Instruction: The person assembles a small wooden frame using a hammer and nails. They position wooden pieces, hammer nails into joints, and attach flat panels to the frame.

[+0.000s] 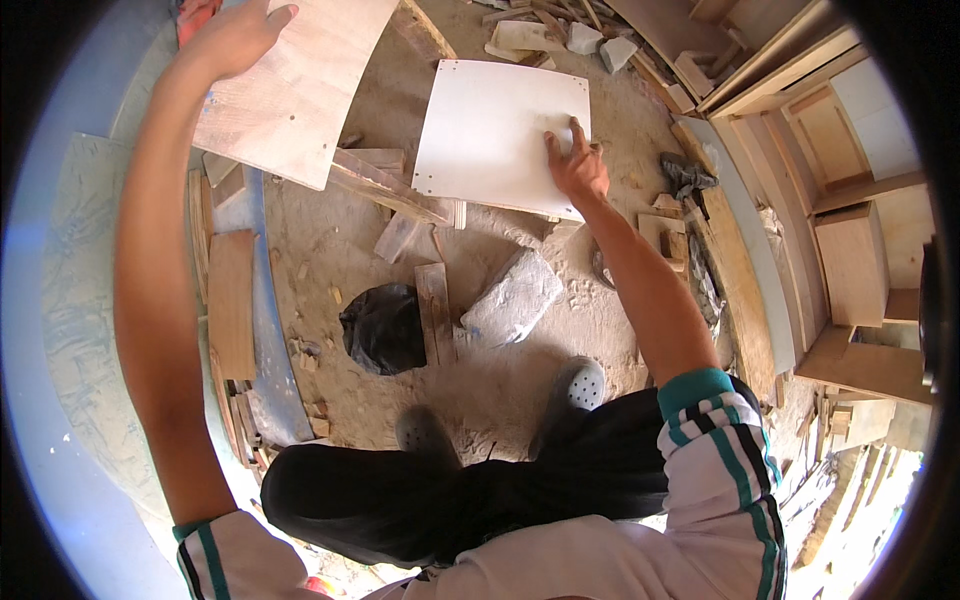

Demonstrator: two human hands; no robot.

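Right hand [578,172]: grip open, fingers spread on the white, flat, rectangular panel [485,130], near its right edge. Left hand [235,42]: on the pale brown wooden panel [290,100] farther left; whether its grip is closed cannot be told.

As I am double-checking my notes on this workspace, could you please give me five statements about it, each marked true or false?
1. The right hand is on the white panel. True.
2. The pale grey block lies to the right of the black bag. True.
3. The left hand is on the black bag. False: it is at the light brown panel.
4. The right shoe is bright red. False: it is grey, with holes in it.
5. The right sleeve has green stripes. True.
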